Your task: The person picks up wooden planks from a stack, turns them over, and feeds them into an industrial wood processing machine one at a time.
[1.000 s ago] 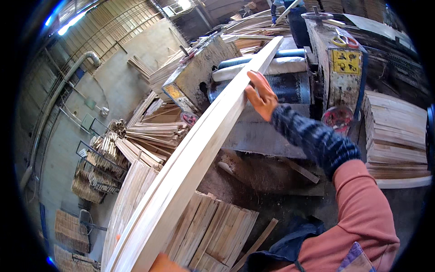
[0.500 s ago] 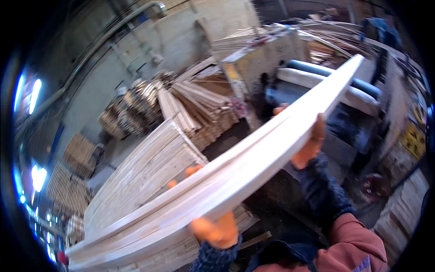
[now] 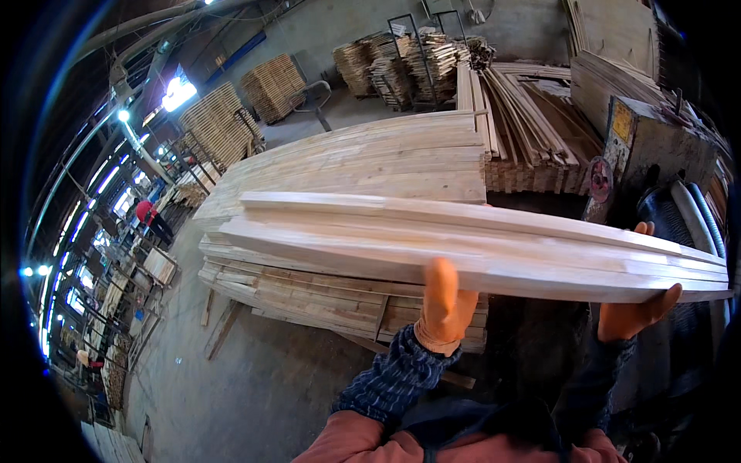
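A bundle of long, pale wooden planks (image 3: 494,245) runs across the view, lying side by side, in front of me. My left hand (image 3: 445,307), in an orange glove, grips its near edge around mid-length, thumb up over the side. Near the right end my right hand (image 3: 637,315), gloved the same, is wrapped around the planks from below, fingertips showing at the far edge. The left hand's fingers are mostly hidden beneath the wood. Behind and below the bundle's left part is a broad stack of similar planks (image 3: 363,154).
A machine with rollers (image 3: 683,216) and a worn metal housing (image 3: 656,143) stands at right. Piled strips (image 3: 532,166) lie beyond the stack. Slatted wood piles (image 3: 220,123) stand at the far left. A person in red (image 3: 147,214) is in the distance. Loose sticks (image 3: 224,330) rest on the floor.
My view has swung left and the planks, steeply slanted before, now lie nearly level. Their right end has come down beside the rollers. Both hands keep hold of them.
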`<move>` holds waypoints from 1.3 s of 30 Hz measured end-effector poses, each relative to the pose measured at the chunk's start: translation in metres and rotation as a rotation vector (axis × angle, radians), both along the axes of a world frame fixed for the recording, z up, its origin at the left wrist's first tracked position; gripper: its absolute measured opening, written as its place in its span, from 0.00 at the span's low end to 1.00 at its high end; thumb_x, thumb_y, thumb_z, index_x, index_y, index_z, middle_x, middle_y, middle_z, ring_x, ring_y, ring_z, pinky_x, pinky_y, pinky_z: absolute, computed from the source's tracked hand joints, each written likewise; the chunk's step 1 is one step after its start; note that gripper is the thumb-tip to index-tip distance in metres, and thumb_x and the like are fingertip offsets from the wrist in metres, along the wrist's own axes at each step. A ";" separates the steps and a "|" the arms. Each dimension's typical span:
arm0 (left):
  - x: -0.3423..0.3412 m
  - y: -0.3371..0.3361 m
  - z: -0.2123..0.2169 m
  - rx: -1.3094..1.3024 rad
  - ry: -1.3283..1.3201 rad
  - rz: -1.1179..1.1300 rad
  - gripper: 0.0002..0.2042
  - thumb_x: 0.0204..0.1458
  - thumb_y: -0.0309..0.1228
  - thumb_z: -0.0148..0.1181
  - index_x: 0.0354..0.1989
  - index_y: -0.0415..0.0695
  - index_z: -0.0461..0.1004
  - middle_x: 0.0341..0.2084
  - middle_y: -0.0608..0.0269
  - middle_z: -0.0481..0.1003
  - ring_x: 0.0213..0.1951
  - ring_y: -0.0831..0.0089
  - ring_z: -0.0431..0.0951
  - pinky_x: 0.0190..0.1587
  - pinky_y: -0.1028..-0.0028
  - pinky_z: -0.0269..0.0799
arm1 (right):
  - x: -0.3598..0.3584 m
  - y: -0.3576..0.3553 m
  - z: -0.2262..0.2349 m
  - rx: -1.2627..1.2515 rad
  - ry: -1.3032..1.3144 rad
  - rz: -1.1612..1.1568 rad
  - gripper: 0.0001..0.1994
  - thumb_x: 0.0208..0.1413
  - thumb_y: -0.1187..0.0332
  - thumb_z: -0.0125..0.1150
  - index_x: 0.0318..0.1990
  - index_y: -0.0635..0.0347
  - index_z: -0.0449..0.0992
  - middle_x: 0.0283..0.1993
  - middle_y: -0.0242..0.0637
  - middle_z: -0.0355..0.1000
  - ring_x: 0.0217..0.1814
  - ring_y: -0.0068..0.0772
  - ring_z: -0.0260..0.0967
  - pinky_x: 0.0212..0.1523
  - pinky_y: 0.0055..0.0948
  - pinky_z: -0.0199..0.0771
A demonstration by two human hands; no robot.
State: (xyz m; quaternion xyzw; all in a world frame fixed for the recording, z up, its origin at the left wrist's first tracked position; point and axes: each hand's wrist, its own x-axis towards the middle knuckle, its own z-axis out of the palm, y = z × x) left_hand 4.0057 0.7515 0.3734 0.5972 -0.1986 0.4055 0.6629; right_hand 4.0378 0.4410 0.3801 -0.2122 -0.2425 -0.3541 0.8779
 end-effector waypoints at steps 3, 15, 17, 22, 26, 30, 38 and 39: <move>-0.021 0.039 0.004 -0.343 0.358 -0.322 0.38 0.65 0.56 0.58 0.77 0.51 0.55 0.73 0.60 0.60 0.72 0.60 0.61 0.73 0.50 0.58 | 0.003 -0.021 -0.017 0.039 0.163 0.232 0.55 0.56 0.33 0.59 0.81 0.53 0.40 0.82 0.49 0.47 0.85 0.49 0.44 0.82 0.55 0.45; -0.001 0.231 0.103 0.199 0.317 -0.139 0.51 0.60 0.75 0.33 0.78 0.42 0.55 0.76 0.46 0.57 0.75 0.52 0.57 0.77 0.54 0.47 | 0.002 -0.098 -0.049 -0.109 0.216 0.072 0.58 0.51 0.29 0.60 0.80 0.53 0.43 0.79 0.51 0.53 0.82 0.54 0.49 0.81 0.61 0.48; 0.002 0.219 0.110 0.274 0.343 -0.153 0.55 0.57 0.78 0.34 0.79 0.41 0.54 0.77 0.44 0.54 0.77 0.50 0.54 0.78 0.52 0.44 | -0.003 -0.068 -0.032 -0.040 0.320 -0.062 0.57 0.54 0.28 0.56 0.81 0.52 0.41 0.81 0.51 0.50 0.83 0.54 0.47 0.83 0.58 0.45; 0.009 0.186 0.095 0.367 0.335 -0.115 0.56 0.56 0.79 0.36 0.78 0.38 0.53 0.77 0.44 0.54 0.79 0.47 0.49 0.79 0.51 0.41 | -0.007 -0.007 -0.021 -0.012 0.151 0.053 0.57 0.55 0.31 0.60 0.81 0.56 0.40 0.80 0.57 0.49 0.83 0.56 0.47 0.83 0.53 0.45; 0.027 0.173 0.073 0.462 0.274 -0.224 0.54 0.58 0.75 0.41 0.77 0.36 0.56 0.76 0.45 0.56 0.78 0.50 0.52 0.78 0.52 0.45 | -0.015 0.017 -0.019 0.034 0.157 0.077 0.58 0.55 0.28 0.58 0.80 0.58 0.41 0.79 0.59 0.50 0.82 0.58 0.49 0.82 0.55 0.46; 0.024 0.155 0.066 0.469 0.285 -0.186 0.41 0.68 0.62 0.40 0.73 0.34 0.62 0.71 0.46 0.64 0.73 0.53 0.62 0.76 0.54 0.54 | -0.020 0.007 -0.027 0.056 0.042 0.163 0.51 0.59 0.35 0.62 0.80 0.51 0.46 0.77 0.60 0.54 0.80 0.64 0.52 0.81 0.61 0.48; 0.013 0.126 0.075 0.750 0.225 -0.126 0.28 0.73 0.46 0.42 0.67 0.31 0.68 0.64 0.46 0.71 0.67 0.54 0.69 0.71 0.58 0.60 | -0.016 -0.004 -0.021 0.281 0.198 -0.062 0.56 0.52 0.26 0.63 0.74 0.63 0.55 0.65 0.53 0.66 0.71 0.57 0.65 0.73 0.60 0.65; 0.011 0.132 0.072 0.747 0.218 -0.138 0.30 0.74 0.48 0.40 0.68 0.30 0.67 0.64 0.45 0.71 0.67 0.53 0.69 0.72 0.58 0.59 | -0.019 -0.004 -0.018 0.283 0.186 -0.045 0.56 0.50 0.25 0.64 0.74 0.63 0.55 0.63 0.50 0.66 0.70 0.55 0.65 0.74 0.60 0.65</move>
